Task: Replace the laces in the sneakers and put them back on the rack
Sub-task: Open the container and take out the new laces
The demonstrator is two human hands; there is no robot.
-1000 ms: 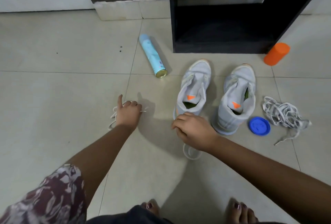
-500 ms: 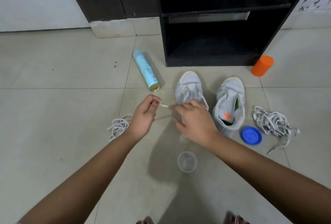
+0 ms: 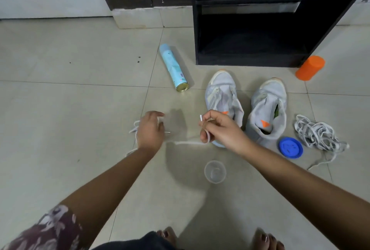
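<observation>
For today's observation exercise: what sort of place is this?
Probably a home entryway or hallway: a tiled floor, a dark shoe rack, and grey sneakers in front of it.

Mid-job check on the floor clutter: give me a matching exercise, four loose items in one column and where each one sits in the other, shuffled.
Items:
1. spray can
2. orange container
3. blue lid
4. clear cup

Places:
A. nearest the camera of the four
B. on its side, left of the sneakers
C. at the right front corner of the rack
D. flat on the floor, between the sneakers and the grey lace heap

Pairs: 1-B, 2-C, 3-D, 4-A
</observation>
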